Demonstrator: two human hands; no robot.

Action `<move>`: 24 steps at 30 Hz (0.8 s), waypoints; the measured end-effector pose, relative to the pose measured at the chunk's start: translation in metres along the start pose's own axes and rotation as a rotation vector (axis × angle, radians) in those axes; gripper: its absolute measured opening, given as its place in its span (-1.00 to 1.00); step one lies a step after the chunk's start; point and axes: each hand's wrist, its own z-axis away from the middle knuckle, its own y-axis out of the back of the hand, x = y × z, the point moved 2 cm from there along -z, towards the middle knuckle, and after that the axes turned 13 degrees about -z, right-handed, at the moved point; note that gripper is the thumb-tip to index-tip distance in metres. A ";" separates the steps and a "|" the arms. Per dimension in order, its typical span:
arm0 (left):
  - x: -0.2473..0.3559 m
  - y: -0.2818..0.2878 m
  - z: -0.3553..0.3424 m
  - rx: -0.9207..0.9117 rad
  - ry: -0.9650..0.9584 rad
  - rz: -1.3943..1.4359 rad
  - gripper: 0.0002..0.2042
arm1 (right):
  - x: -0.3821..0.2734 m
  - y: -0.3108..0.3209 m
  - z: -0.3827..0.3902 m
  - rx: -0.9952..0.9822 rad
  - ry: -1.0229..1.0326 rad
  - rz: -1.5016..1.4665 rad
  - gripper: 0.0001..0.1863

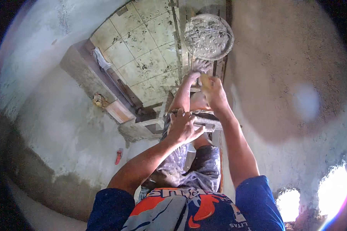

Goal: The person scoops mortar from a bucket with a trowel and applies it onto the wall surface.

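Observation:
My left hand (183, 129) is over the edge of a rough, mortar-caked board (210, 121), fingers bent and spread apart. Beyond it and to the right, my right hand (216, 92) is closed on a small yellowish object (206, 81), partly hidden by the fingers. A dusty bare limb, apparently my foot (200, 66), shows just short of a round bucket (208, 36) of grey wet mortar. My legs in paint-spotted trousers (165, 169) are below the board.
A splattered tiled floor (138, 46) lies below, bordered by a concrete ledge (81, 69) with a crumpled item (100, 100). Plastered walls (281, 57) surround me, the right one partly damp. A red sandal-like object (118, 156) is low left; bright openings (333, 190) are at lower right.

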 end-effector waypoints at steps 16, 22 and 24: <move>0.006 0.011 -0.003 -0.117 0.034 0.094 -0.50 | -0.030 0.174 -0.054 -0.166 -0.345 -0.415 -0.62; -0.003 0.016 0.003 -0.076 0.061 -0.029 -0.47 | -0.132 0.128 0.030 0.055 0.592 0.899 -0.61; -0.007 0.008 0.006 -0.064 0.052 0.000 -0.48 | -0.171 0.108 0.036 0.084 0.703 1.100 -0.80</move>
